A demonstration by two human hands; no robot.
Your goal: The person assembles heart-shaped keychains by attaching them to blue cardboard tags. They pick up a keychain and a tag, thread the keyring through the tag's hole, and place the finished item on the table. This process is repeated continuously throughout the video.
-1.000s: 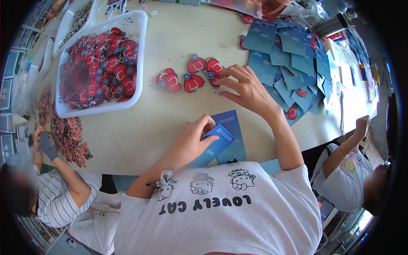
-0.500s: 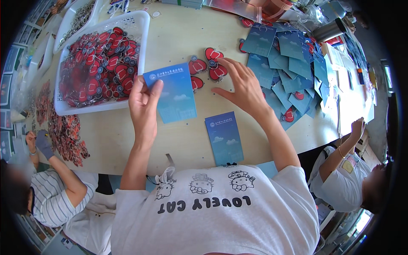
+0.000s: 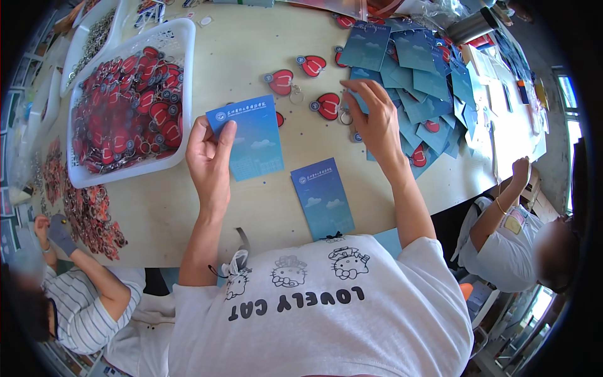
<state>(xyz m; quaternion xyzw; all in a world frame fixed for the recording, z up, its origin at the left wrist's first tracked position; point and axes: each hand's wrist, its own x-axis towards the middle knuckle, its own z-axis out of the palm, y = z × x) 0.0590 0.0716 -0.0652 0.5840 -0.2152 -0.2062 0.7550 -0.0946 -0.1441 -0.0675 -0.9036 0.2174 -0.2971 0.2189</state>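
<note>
My left hand (image 3: 210,157) pinches a blue card (image 3: 256,139) printed with clouds, thumb on its front and fingers behind. My right hand (image 3: 379,122) hovers over the table with fingers bent and apart. Beside its fingertips lies a red key ring tag (image 3: 328,105) with a small blue disc and a metal ring; part of another tag (image 3: 357,136) peeks out under the hand. Two more red tags, an upper one (image 3: 311,65) and a lower one (image 3: 280,81), lie farther off. A tag behind the held card is mostly hidden. Close to my body rests a second blue card (image 3: 323,198).
A white plastic basket (image 3: 188,69) full of red tags stands at the left, with a heap of reddish key rings (image 3: 94,220) nearer. Overlapping blue cards (image 3: 421,81) cover the right side. A metal cylinder (image 3: 472,26) lies beyond them. People sit at both sides.
The clustered red tags have been spread apart on the table. My right hand has shifted slightly right and its fingers have bent. My left hand still holds the card.
</note>
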